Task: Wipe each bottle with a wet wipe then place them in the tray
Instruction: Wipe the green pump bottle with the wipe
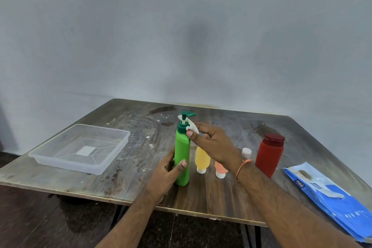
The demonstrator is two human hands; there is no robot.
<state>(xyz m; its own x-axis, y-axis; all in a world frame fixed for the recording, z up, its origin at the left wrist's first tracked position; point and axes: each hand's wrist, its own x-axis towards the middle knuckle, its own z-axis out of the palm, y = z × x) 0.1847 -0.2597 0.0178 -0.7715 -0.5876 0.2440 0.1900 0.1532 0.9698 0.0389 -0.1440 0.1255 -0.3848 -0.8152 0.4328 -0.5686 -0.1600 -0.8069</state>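
We record the left hand (168, 169) curled round the lower body of the upright green plastic pump bottle (182, 155) on the worn wooden table (120, 167), thumb across its front. We record the right hand (213, 143) pinching a small white wet wipe (192, 127) against the bottle's dark green collar, below the pump head. We list the empty clear plastic tray (80, 148) well apart to the left; behind the right arm, yellow (202, 159) and orange (220, 169) inverted tubes, a red bottle (269, 155) and a blue wipes pack (330, 199).
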